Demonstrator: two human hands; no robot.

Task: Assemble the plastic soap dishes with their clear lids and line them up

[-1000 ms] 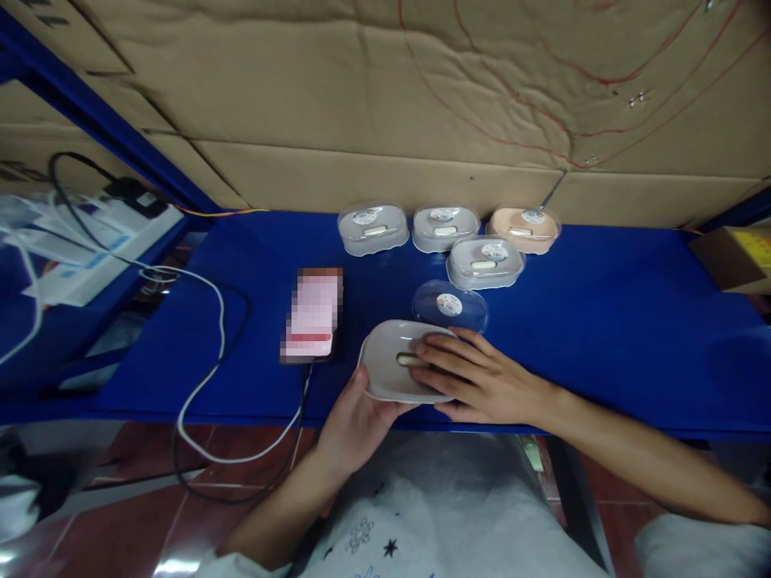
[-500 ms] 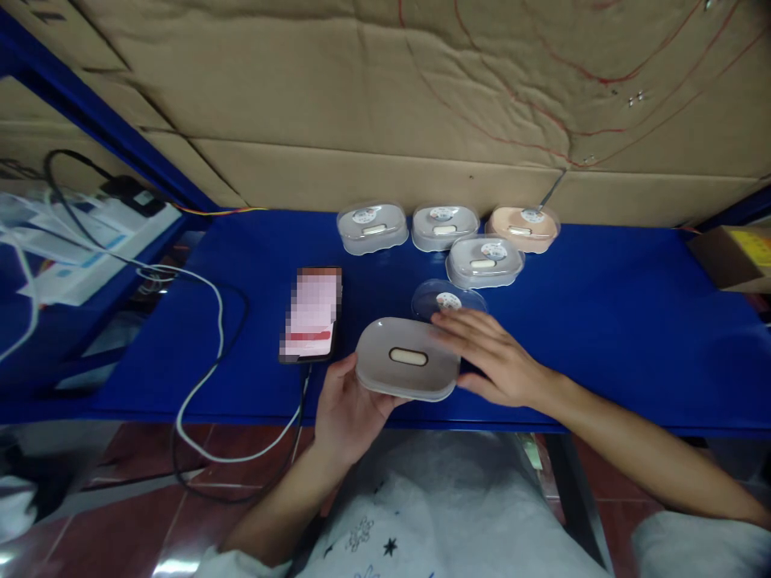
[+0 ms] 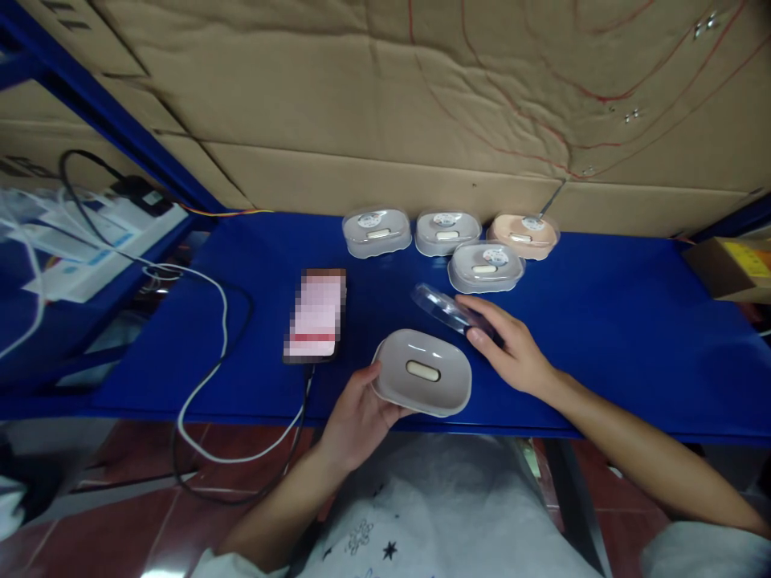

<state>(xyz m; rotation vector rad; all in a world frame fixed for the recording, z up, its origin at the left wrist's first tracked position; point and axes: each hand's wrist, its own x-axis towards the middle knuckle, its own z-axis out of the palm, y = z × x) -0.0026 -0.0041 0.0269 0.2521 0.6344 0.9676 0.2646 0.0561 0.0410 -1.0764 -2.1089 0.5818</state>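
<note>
My left hand [image 3: 365, 413] grips the left edge of an open grey oval dish [image 3: 446, 377], thumb on the rim and fingers underneath. A cream oval piece [image 3: 422, 370] sits in the middle of the dish. Just above and to the right, my right hand [image 3: 511, 345] pinches a clear plastic lid [image 3: 442, 307] by its right end, and the lid is tilted. Dish and lid are apart. Behind them stand a lidded grey dish [image 3: 487, 267], two more grey ones [image 3: 377, 234] [image 3: 448, 233] and a peach one [image 3: 525, 236].
A phone [image 3: 316, 315] lies on the blue table [image 3: 602, 337], with cables running off it. At the left is a white power strip [image 3: 108, 257] with plugs. A cardboard box [image 3: 726, 269] stands at the right, and a cardboard wall [image 3: 337, 88] rises behind.
My right hand has left the dish and taken hold of the clear lid, which was lying flat and is now tilted up. The grey dish has shifted slightly right and down.
</note>
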